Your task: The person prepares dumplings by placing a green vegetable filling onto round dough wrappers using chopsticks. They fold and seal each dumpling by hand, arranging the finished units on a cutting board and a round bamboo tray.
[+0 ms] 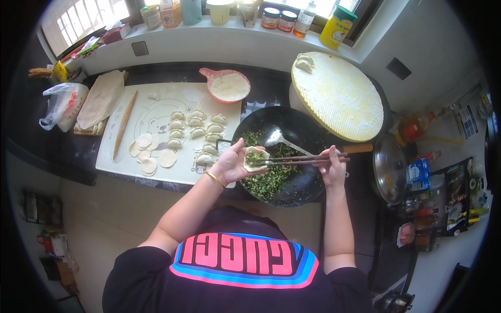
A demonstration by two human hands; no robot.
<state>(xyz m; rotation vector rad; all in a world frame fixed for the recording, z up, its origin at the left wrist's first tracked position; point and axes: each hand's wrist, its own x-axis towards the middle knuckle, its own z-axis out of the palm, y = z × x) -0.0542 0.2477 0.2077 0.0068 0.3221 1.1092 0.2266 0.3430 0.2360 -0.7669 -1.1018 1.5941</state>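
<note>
Pinched in right hand [333, 168]: chopsticks [301, 158] (tips lost in filling [255, 158]); left hand [229, 163] cups wrapper [255, 168].

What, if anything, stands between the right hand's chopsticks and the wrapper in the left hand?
Nothing visible. The chopsticks in the right hand reach across the wok to the filling on the wrapper in the left hand. The ladle lies in the wok, off the wrapper.
</note>
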